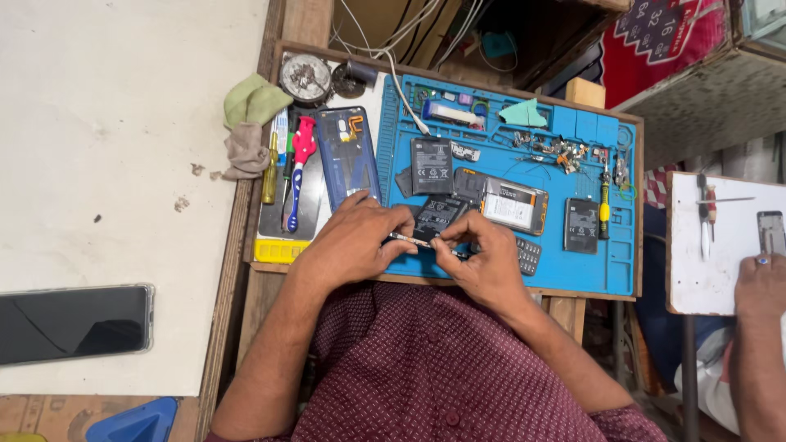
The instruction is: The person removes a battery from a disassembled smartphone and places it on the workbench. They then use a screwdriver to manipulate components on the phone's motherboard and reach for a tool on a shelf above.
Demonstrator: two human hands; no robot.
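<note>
Head view, from the left: a dark phone [74,323] in a clear case lies on the white surface [123,123], then green and grey cloths [250,123], a yellow-handled screwdriver [270,168] and a red-and-blue tool [299,168] beside a blue phone back cover [348,155]. At the near edge of the blue work mat [610,270] the left hand [352,241] and right hand [487,262] meet, each pinching with closed fingertips an end of a thin metal tool [413,241], just before a black battery [438,217]. Farther right lie a second battery [431,166], an opened phone [512,205], a third battery [580,225], and another person's hand [761,282] on a white board [704,278].
</note>
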